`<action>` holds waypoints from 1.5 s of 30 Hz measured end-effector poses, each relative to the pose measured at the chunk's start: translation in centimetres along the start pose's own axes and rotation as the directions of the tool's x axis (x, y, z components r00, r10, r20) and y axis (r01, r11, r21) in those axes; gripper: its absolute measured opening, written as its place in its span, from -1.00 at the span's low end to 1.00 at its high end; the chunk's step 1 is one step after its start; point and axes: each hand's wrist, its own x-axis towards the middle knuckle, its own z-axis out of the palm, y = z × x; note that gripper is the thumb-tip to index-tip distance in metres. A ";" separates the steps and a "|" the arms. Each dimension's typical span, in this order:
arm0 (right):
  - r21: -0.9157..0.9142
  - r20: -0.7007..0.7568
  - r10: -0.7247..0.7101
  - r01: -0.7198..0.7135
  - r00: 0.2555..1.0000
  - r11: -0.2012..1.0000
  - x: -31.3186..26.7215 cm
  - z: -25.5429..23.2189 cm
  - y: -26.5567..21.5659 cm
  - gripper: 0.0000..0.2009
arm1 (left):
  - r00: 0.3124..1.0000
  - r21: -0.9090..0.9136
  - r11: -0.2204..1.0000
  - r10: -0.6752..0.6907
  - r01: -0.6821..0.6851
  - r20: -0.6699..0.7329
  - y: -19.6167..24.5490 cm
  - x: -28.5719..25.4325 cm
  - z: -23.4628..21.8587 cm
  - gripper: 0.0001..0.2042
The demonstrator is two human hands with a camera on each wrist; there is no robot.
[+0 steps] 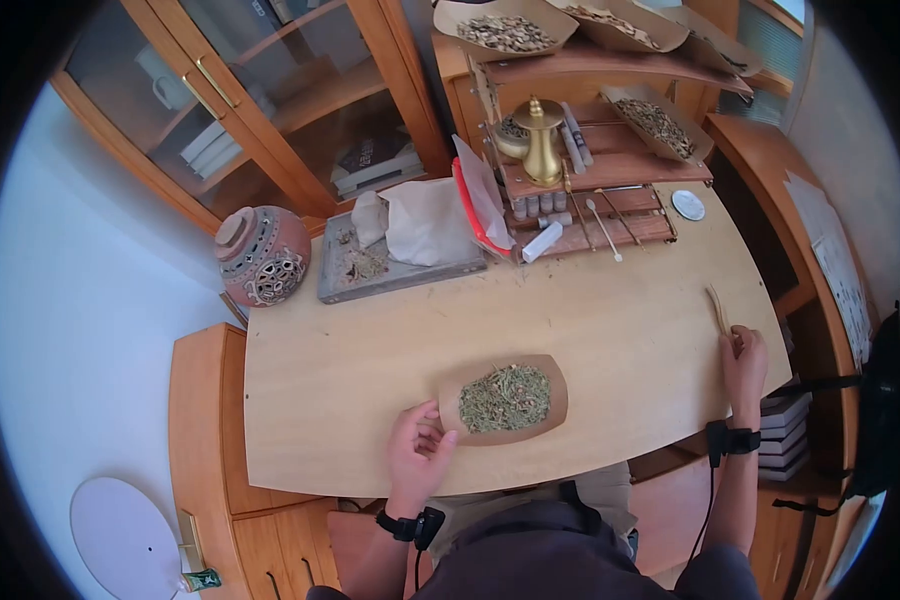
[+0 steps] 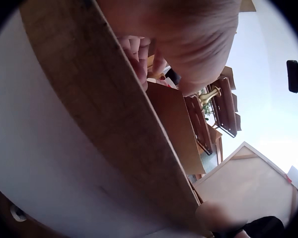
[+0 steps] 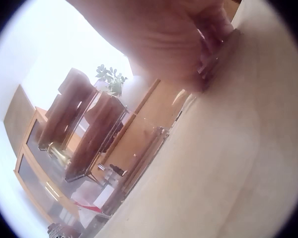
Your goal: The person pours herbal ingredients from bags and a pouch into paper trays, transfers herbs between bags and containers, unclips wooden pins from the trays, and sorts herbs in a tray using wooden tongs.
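Note:
In the head view, a brown paper tray (image 1: 448,400) of dried green herbs (image 1: 505,398) lies near the table's front edge. My left hand (image 1: 422,455) rests at its left side, fingers loosely bent and thumb by the rim. The left wrist view shows that hand (image 2: 188,39) beside the tray's brown wall (image 2: 176,124). At the table's right side, my right hand (image 1: 745,360) holds a thin, pale curved tool (image 1: 715,308), which points away from me. In the right wrist view the fingers of this hand (image 3: 164,39) are bent low at the tabletop, largely hiding the tool.
Behind stand a patterned jar (image 1: 263,257), a grey tray (image 1: 400,284) with white bags, and a wooden rack (image 1: 610,165) bearing a brass pot (image 1: 542,150), vials and trays of dried herbs. A small silver dish (image 1: 688,205) lies right of the rack.

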 end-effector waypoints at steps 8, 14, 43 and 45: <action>0.250 -0.085 -0.099 0.118 0.991 0.961 -1.5 0.2 -5.0 -0.84 | 0.996 0.025 0.996 0.088 -0.088 0.003 0.1 0.0 0.0 -0.47; 0.572 0.104 -0.103 0.025 0.989 0.820 -4.0 -1.5 -13.3 -0.74 | 0.993 0.054 0.992 0.116 -0.117 0.031 0.7 0.1 -0.3 -0.41; 0.726 0.431 -0.291 -0.137 0.854 0.674 -11.1 1.4 -22.3 -0.75 | 0.984 0.124 0.978 0.155 -0.166 0.092 1.0 0.3 -0.5 -0.38; 0.724 0.436 -0.348 -0.093 0.830 0.684 -11.1 1.8 -22.5 -0.73 | 0.983 0.125 0.978 0.153 -0.165 0.099 1.0 0.3 -0.5 -0.38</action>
